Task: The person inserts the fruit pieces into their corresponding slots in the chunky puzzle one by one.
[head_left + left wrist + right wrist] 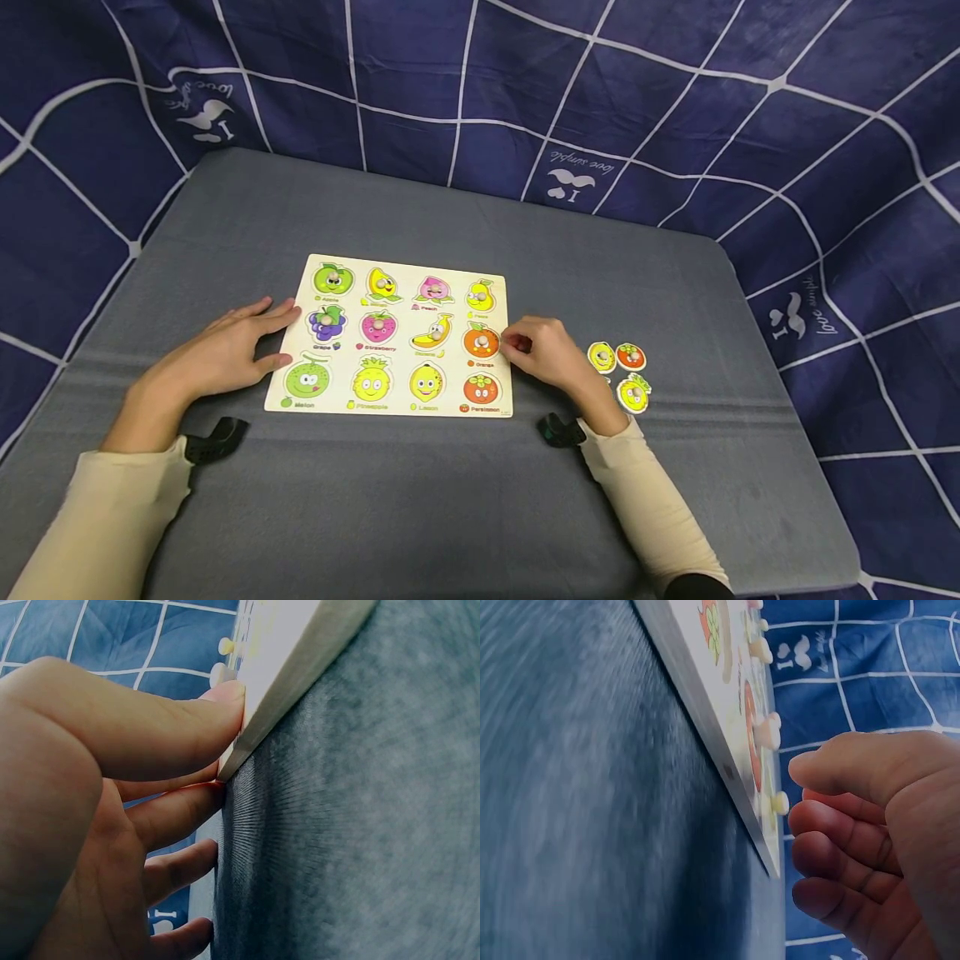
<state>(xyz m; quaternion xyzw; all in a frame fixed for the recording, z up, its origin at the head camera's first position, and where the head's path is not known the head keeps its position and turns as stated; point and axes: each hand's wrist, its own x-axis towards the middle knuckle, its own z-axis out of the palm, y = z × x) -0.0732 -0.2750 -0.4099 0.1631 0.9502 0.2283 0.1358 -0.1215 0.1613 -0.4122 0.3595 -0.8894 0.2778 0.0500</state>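
Note:
A wooden fruit puzzle board (397, 333) lies flat on the table. Knobbed pieces such as the apple (333, 280) and the banana (432, 335) sit in its upper rows; the bottom row shows fruit pictures without visible knobs. My left hand (217, 346) is at the board's left edge, its thumb (187, 731) touching the top face and its other fingers spread beside the edge. By the right edge, next to the knobbed orange piece (481, 341), my right hand (551, 354) hovers with loosely bent fingers (821, 817) and nothing between them.
Right of the right hand lie loose pieces: a lemon (602, 357), a persimmon (631, 357) and a pineapple (634, 393). Another is mostly hidden by the right wrist. A grey cloth covers the table (390, 500); a blue checked curtain (420, 75) hangs behind it.

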